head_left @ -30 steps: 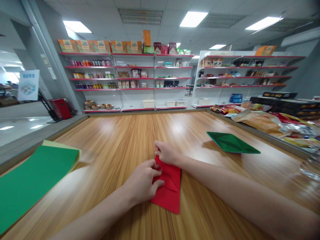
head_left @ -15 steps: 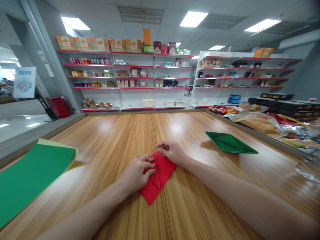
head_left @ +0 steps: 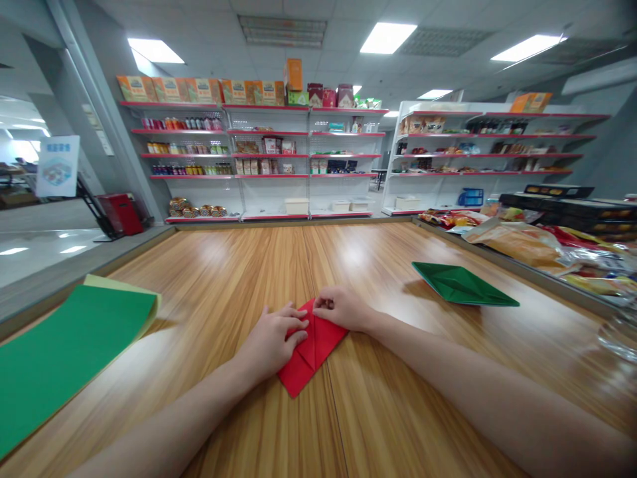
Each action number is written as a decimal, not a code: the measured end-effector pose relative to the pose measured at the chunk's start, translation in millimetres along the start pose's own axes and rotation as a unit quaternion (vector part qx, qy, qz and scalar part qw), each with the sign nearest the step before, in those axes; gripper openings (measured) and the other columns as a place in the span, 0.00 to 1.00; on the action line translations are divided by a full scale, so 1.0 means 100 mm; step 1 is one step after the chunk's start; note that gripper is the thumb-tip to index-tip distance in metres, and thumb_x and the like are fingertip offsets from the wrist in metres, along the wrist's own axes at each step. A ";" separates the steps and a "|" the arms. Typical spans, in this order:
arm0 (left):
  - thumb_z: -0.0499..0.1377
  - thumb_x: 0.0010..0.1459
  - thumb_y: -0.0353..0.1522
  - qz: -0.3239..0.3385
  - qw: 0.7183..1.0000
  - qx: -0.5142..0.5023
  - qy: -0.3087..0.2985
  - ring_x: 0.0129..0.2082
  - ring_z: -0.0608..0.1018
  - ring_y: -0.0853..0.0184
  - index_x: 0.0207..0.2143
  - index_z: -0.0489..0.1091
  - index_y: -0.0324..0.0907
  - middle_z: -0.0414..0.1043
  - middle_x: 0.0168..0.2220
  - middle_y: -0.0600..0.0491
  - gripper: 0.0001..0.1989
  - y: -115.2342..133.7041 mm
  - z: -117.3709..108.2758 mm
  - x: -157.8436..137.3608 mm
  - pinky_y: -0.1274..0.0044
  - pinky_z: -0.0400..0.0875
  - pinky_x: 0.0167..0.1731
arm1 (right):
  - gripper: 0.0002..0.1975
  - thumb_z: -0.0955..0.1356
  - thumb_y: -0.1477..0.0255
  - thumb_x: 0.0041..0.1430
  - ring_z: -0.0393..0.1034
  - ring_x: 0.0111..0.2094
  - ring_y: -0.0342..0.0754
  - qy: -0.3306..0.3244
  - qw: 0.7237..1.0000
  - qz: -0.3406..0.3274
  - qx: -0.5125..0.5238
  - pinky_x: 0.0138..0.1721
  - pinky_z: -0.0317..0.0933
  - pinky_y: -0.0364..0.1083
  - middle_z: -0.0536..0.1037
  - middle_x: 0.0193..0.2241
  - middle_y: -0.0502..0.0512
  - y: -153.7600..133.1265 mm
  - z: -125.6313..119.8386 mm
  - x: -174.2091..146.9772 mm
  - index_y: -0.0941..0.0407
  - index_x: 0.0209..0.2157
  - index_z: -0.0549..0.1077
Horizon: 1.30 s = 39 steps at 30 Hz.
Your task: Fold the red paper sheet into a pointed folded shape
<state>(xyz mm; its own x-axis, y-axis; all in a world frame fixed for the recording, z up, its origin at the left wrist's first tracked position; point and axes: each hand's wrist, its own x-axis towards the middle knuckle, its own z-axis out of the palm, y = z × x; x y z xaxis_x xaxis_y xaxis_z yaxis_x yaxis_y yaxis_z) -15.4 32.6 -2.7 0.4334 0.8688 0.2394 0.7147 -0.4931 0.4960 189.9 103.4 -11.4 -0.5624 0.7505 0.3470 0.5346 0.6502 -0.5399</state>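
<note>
A red sheet of folded paper [head_left: 326, 340] lies on the wooden table in front of me, creased down its middle with one corner pointing toward me. My left hand [head_left: 279, 335] rests over its left part, fingers spread and pressing it down. At the far right edge, my right hand [head_left: 341, 307] has its fingers curled, thumb and forefinger pinched on the paper near the centre crease. What exactly sits between those fingertips is partly hidden. Farther right lies a green folded paper piece [head_left: 462, 284], diamond-shaped with creases.
Green paper sheets [head_left: 84, 338] lie at the left, a yellowish one showing beneath. Snack packets [head_left: 517, 242] and black boxes [head_left: 567, 211] line the right side beyond the table's raised edge [head_left: 502, 265]. A clear glass object [head_left: 620, 335] stands at right. Stocked shelves [head_left: 269, 174] are behind.
My right fingers have curled in more and drawn slightly back along the paper's far edge. My left hand stays on the paper. The view has shifted a little.
</note>
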 end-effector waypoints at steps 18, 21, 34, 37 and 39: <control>0.60 0.55 0.35 0.017 0.999 -0.003 -0.037 0.59 0.63 0.51 0.45 0.75 0.47 0.68 0.54 0.47 0.15 0.07 -0.05 -0.03 0.51 0.48 0.58 | 0.07 0.65 0.77 0.50 0.60 0.22 0.38 -0.145 0.987 -0.069 0.028 0.25 0.53 0.38 0.69 0.19 0.46 -0.21 -0.14 -0.02 0.60 0.25 0.75; 0.57 0.55 0.29 0.050 0.998 -0.011 -0.033 0.58 0.66 0.57 0.43 0.76 0.47 0.69 0.53 0.49 0.14 0.07 -0.06 -0.04 0.61 0.54 0.59 | 0.07 0.65 0.77 0.49 0.55 0.20 0.37 -0.159 0.984 -0.072 0.020 0.22 0.49 0.38 0.62 0.16 0.44 -0.28 -0.15 -0.02 0.60 0.20 0.71; 0.56 0.56 0.29 0.055 0.997 -0.030 -0.034 0.55 0.69 0.58 0.36 0.78 0.49 0.72 0.49 0.52 0.12 0.02 -0.04 -0.01 0.64 0.60 0.57 | 0.07 0.62 0.79 0.45 0.64 0.15 0.38 -0.259 0.962 0.021 0.082 0.15 0.53 0.35 0.68 0.14 0.46 -0.57 -0.18 -0.10 0.59 0.20 0.71; 0.56 0.56 0.29 0.061 0.997 -0.026 -0.036 0.55 0.68 0.59 0.36 0.79 0.49 0.72 0.50 0.51 0.12 0.03 -0.04 -0.01 0.64 0.58 0.58 | 0.07 0.62 0.79 0.44 0.66 0.15 0.39 -0.280 0.953 0.056 0.097 0.14 0.55 0.35 0.69 0.15 0.47 -0.66 -0.17 -0.13 0.59 0.21 0.72; 0.55 0.57 0.28 0.068 0.997 -0.021 -0.040 0.56 0.68 0.60 0.36 0.79 0.48 0.72 0.50 0.51 0.13 0.04 -0.05 -0.01 0.65 0.56 0.59 | 0.07 0.62 0.79 0.43 0.67 0.16 0.40 -0.296 0.947 0.065 0.104 0.14 0.56 0.35 0.70 0.17 0.48 -0.71 -0.16 -0.14 0.60 0.22 0.72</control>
<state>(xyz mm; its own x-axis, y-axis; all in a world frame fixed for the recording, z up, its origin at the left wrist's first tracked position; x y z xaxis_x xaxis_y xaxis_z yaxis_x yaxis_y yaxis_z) -15.9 30.3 3.1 0.5686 0.7865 0.2412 0.6234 -0.6033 0.4975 170.2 48.7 34.6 -0.7885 0.5849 -0.1899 0.5220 0.4733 -0.7096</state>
